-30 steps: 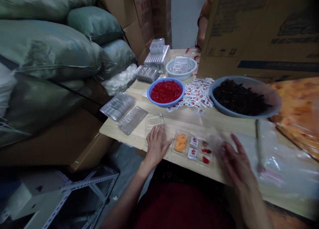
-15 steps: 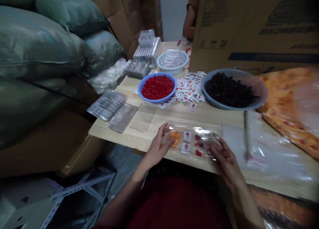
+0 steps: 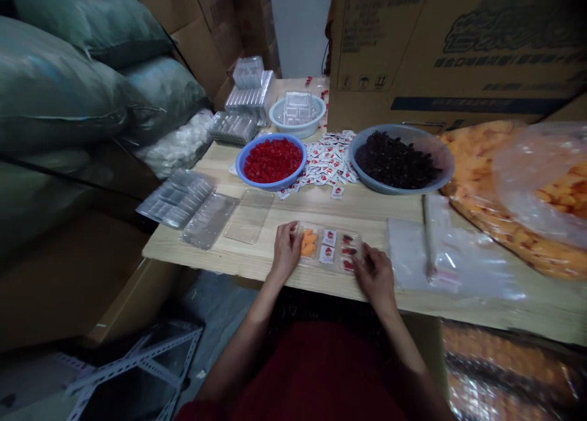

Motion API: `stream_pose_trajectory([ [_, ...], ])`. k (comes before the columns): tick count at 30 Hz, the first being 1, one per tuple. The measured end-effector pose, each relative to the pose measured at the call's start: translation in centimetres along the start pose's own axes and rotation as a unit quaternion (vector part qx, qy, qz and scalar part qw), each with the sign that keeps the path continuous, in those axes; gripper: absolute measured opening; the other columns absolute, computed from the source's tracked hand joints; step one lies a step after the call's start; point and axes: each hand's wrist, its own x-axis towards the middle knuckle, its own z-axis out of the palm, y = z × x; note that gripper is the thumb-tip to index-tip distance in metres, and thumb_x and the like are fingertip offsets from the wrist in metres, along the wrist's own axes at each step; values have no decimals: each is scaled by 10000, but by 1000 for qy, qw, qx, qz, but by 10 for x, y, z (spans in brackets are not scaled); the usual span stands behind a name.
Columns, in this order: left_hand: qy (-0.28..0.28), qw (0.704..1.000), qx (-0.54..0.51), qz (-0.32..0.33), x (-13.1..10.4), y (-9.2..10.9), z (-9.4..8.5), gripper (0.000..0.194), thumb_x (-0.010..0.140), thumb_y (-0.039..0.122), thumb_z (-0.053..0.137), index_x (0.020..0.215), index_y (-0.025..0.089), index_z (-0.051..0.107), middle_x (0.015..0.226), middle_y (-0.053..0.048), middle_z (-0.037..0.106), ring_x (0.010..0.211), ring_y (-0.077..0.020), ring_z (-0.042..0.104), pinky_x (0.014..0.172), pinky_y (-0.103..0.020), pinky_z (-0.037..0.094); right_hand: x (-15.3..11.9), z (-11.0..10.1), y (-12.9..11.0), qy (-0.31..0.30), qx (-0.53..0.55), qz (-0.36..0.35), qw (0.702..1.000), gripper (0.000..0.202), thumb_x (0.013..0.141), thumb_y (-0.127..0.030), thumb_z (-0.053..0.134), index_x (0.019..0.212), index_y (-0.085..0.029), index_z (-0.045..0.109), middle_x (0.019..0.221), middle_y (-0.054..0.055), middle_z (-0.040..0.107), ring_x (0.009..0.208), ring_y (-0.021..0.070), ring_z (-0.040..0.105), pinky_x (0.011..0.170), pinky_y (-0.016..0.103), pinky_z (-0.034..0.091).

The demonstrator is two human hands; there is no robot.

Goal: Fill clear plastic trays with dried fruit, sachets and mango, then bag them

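A clear plastic compartment tray (image 3: 337,250) lies on the table in front of me. Orange dried fruit pieces (image 3: 309,242) fill its left section. Two small white sachets with red print (image 3: 328,245) sit in the middle one, and red and dark pieces (image 3: 348,251) in the right one. My left hand (image 3: 287,250) grips the tray's left end, fingers bent over the edge. The opposite end is pinched by my right hand (image 3: 376,273), whose fingertips are partly hidden.
Behind the tray stand a blue bowl of red pieces (image 3: 271,162), a sachet pile (image 3: 329,159) and a bowl of dark fruit (image 3: 398,161). Clear lids (image 3: 250,217) and stacked trays (image 3: 178,196) lie left. Plastic bags (image 3: 452,250) and a large orange fruit bag (image 3: 481,170) lie right.
The tray has come down from a tilted hold and now rests flatter on the table, with both hands still at its ends. The view has shifted right; the person's arm behind the carton is mostly hidden.
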Motion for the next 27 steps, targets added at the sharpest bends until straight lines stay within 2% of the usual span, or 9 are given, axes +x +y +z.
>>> stream_pose_trajectory([
  [4,0,999,50,5,19,-4,4,278,919,291,575,1169,173,597,1062,-106,610,988,-225,568,902,-372,466,13,7,3,-5,-18,-19,1000,576,883,-508,604,1305,-116,615,1022,141,621,958,276,559,901,465,474],
  [8,-27,993,112,-6,25,-3,-1,131,905,313,588,906,190,635,942,-84,621,951,-235,558,911,-394,430,23,10,-2,-8,-6,-9,1000,529,875,-474,613,1266,-119,642,1045,150,643,971,280,573,916,472,473],
  [11,-61,997,40,-24,16,2,-6,113,885,296,610,848,189,611,907,-60,625,904,-207,565,872,-355,431,22,6,-8,-16,73,58,996,537,872,-473,620,1291,-139,626,1031,121,671,910,244,608,876,433,500],
  [14,-63,984,-118,-114,-1,8,-9,179,873,364,640,875,192,590,811,-5,612,743,-147,558,720,-271,438,17,-2,-13,-23,220,159,962,633,812,-477,714,1345,-160,585,896,40,671,782,178,625,803,361,526],
  [17,-44,927,-296,-224,-15,14,-10,278,807,404,728,904,192,576,709,41,603,623,-98,541,631,-216,423,11,-13,-18,-39,353,236,905,703,714,-444,825,1332,-203,591,898,17,703,808,168,667,815,334,536],
  [19,-41,874,-396,-279,-21,20,-12,372,747,376,797,997,190,594,777,22,672,689,-105,611,682,-216,464,8,-21,-21,-62,410,277,867,685,693,-426,851,1303,-229,610,954,34,740,859,185,694,829,337,543],
  [21,-75,819,-468,-324,-27,28,-17,472,734,335,822,1128,193,607,950,-30,731,831,-133,674,774,-238,503,6,-30,-25,-77,442,297,843,651,676,-405,868,1263,-241,635,971,43,760,869,192,707,825,332,548],
  [24,-183,754,-516,-362,-37,38,-24,485,773,283,800,1214,173,632,1150,-93,721,966,-168,697,876,-265,521,3,-39,-30,-88,457,291,836,607,673,-380,873,1224,-244,655,925,33,768,837,185,712,807,318,547],
  [27,-232,729,-519,-381,-47,45,-23,447,776,252,798,1191,153,666,1132,-114,733,954,-190,716,874,-274,543,3,-44,-32,-106,436,262,854,598,704,-418,841,1238,-236,644,933,43,766,829,203,714,793,345,553],
])
